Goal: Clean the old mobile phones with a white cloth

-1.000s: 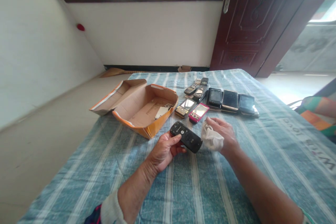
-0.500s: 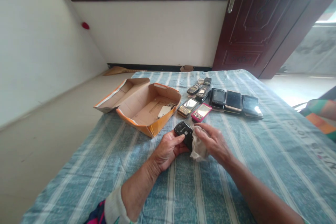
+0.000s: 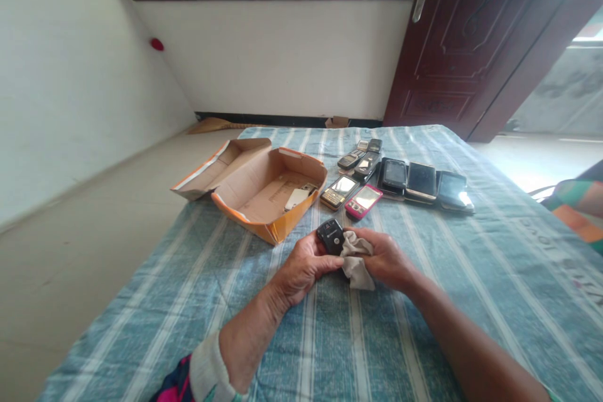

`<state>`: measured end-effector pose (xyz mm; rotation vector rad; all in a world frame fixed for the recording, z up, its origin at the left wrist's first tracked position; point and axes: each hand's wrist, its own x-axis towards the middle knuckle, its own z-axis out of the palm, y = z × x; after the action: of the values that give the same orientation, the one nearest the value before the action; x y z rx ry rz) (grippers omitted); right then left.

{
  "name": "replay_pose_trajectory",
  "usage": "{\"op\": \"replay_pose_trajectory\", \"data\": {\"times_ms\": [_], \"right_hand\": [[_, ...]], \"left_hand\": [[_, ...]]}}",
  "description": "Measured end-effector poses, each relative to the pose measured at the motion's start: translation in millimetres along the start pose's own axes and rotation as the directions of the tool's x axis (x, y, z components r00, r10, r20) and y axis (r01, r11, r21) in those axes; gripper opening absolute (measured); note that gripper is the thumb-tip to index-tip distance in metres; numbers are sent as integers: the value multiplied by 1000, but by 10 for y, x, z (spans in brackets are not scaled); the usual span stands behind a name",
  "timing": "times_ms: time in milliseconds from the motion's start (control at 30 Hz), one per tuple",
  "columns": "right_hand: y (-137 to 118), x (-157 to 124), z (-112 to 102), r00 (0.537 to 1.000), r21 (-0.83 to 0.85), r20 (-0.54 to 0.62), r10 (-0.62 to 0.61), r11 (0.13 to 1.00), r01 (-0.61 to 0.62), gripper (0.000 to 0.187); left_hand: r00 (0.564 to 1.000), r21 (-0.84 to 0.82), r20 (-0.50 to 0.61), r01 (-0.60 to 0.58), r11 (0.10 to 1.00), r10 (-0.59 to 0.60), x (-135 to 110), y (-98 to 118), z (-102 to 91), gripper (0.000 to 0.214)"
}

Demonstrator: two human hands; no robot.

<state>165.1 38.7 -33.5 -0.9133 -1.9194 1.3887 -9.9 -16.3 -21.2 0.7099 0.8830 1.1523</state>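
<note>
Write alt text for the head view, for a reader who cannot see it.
The left hand holds a black phone while the right hand presses a pale cloth against it, over a blue striped bedcover. Behind them lie an open cardboard box and a cluster of other phones.

The left hand (image 3: 304, 267) is turned palm inward, fingers curled and thumb pressed forward in a closed grip. The right hand (image 3: 386, 259) lies knuckles up just beside it, fingers folded shut, its fingertips meeting the left thumb. The left forearm (image 3: 249, 333) and the right forearm (image 3: 461, 352), both bare, come in over the near edge of the blue striped bed (image 3: 339, 352) and converge toward its middle.
</note>
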Motion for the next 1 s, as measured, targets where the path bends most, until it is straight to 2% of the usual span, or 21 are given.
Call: {"op": "replay_pose_trajectory", "data": {"times_ms": [233, 500, 667, 767, 867, 1000], "right_hand": [[85, -1, 73, 992, -3, -126, -26, 1000, 25, 24], [115, 27, 76, 959, 40, -280, 51, 998, -41, 19], [63, 13, 79, 955, -95, -291, 58, 991, -89, 13], [10, -3, 77, 958, -241, -277, 76, 960, -146, 3], [-33, -13, 54, 964, -364, -250, 91, 914, -181, 11], [-39, -13, 5, 978, -424, -183, 104, 889, -174, 16]], "left_hand": [[999, 90, 30, -39, 995, 37, 50, 12, -8, 58], [991, 368, -50, -94, 925, 121, 151, 102, 53, 66], [982, 601, -20, -140, 787, 190, 197, 46, 0, 64], [975, 693, -35, -134, 709, 219, 197, -1, -4, 75], [966, 792, -51, -116, 600, 254, 175, -32, 14, 86], [960, 866, -19, -123, 485, 278, 133, -70, 44, 92]]}}
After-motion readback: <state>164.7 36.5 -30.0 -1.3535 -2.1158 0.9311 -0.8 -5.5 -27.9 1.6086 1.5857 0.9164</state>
